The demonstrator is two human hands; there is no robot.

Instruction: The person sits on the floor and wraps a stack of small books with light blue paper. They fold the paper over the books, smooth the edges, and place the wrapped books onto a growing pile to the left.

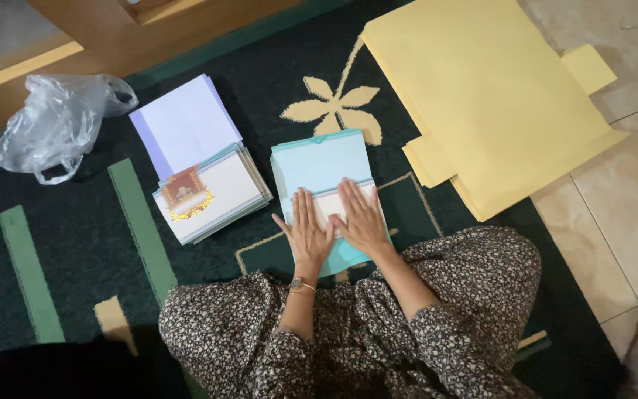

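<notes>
A crumpled clear plastic bag (57, 125) lies at ten o'clock on the dark green carpet (75, 244). Nearer centre — a stack of white cards (212, 193) overlapped by pale lavender sheets (186, 122). At two o'clock, large yellow envelopes (481, 96) reach onto what looks like beige floor tile (622, 207).

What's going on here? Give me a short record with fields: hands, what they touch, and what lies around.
left hand: flat, palm down on the white card
right hand: flat beside it, same card
white card: lies on the light blue stack
left of stack: decorated card pile, white sheets, plastic bag
right: yellow envelopes
surface: dark green rug
</notes>
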